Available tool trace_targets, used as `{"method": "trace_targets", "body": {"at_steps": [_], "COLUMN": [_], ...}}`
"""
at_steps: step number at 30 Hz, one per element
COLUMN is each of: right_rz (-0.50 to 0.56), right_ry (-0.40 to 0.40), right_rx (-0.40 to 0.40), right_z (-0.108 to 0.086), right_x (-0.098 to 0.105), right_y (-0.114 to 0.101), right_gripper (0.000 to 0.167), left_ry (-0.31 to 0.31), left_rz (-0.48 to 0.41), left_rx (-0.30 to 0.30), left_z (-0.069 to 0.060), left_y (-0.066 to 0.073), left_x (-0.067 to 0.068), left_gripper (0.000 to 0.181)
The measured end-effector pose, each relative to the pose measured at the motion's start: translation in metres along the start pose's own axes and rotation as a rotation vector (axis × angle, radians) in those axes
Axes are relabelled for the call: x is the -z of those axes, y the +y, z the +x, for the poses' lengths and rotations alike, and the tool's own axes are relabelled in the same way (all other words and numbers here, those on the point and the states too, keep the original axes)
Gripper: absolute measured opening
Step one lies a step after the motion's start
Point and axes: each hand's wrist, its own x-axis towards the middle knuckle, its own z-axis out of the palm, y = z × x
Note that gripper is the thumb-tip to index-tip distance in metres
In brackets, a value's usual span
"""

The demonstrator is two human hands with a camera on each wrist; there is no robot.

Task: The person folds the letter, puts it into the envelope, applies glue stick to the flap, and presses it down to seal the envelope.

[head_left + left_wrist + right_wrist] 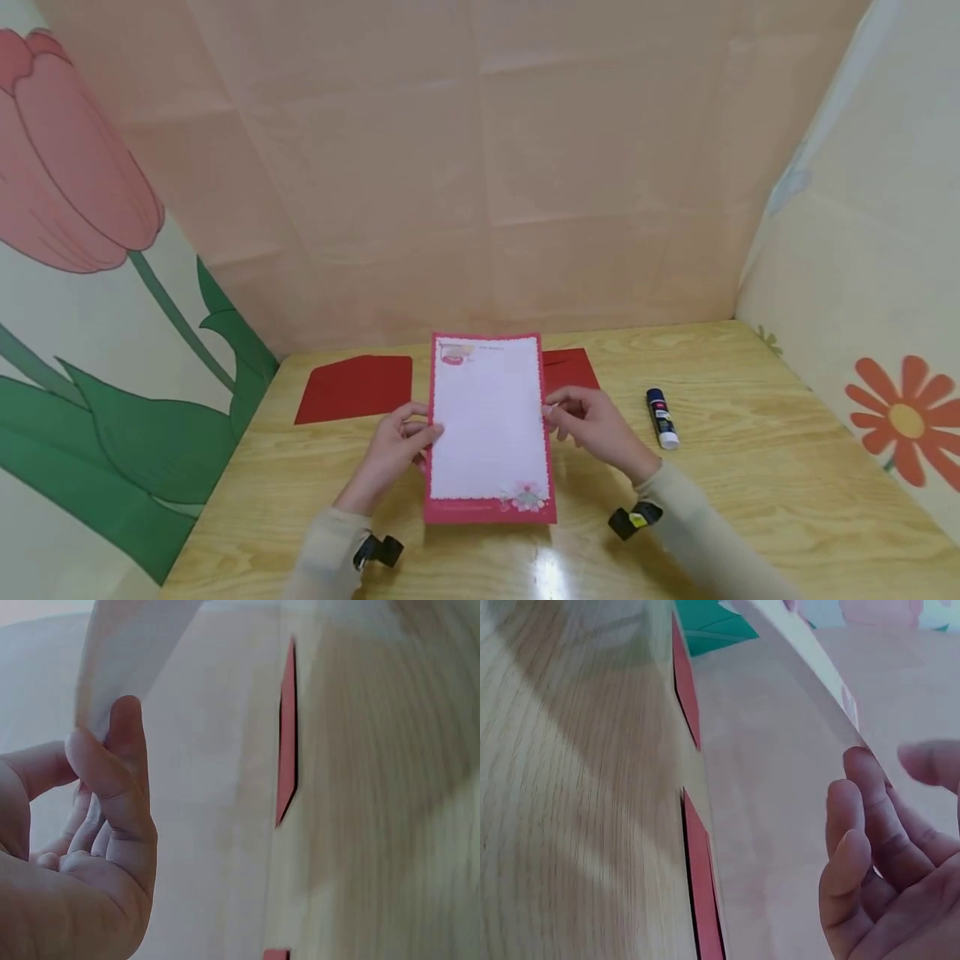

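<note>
A pink-bordered sheet of letter paper (489,425) is held up over the table, its white face toward me, with a flower print near the lower right corner. My left hand (397,450) pinches its left edge between thumb and fingers; the left wrist view shows the sheet (124,664) bending above that hand (97,817). At the opposite edge, my right hand (596,425) touches the paper with its fingertips. In the right wrist view, the thumb of that hand (900,855) stands apart from the sheet (810,675).
Behind the sheet on the left lies a red envelope (360,389). Another red envelope (572,370) lies behind it on the right, partly covered by the sheet. A glue stick (662,418) with a dark blue body lies on the wooden table (750,450) to the right.
</note>
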Motion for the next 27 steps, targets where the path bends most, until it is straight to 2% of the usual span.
{"method": "trace_targets", "body": {"at_steps": [6,13,17,22,24,27], "right_rz": [0.052,0.103,0.155,0.223,0.232,0.226], "right_ry": [-0.016,-0.087,-0.118,-0.197,-0.241,-0.278], "right_rx": [-0.015,0.004,0.033,0.063,0.075,0.105], "right_z": [-0.004,-0.007,-0.008,-0.009,-0.010,-0.010], "right_x": [0.008,0.012,0.014,0.018,0.020,0.021], "right_y": [0.003,0.003,0.003,0.004,0.004,0.004], "right_gripper": [0.026,0.026,0.023,0.023,0.027,0.023], "left_ry": [-0.084,-0.104,-0.143,-0.229,-0.245,-0.263], "left_rz": [0.004,-0.029,-0.072,-0.141,-0.159,-0.178], "left_rx": [0.004,-0.045,-0.060,-0.059,-0.052,-0.043], "left_z": [0.002,0.004,0.005,0.005,0.005,0.004], "left_y": [-0.001,-0.001,-0.001,-0.003,-0.003,-0.001], "left_x": [-0.010,-0.014,-0.013,-0.011,-0.010,-0.009], "left_gripper": [0.034,0.033,0.034,0.041,0.044,0.050]}}
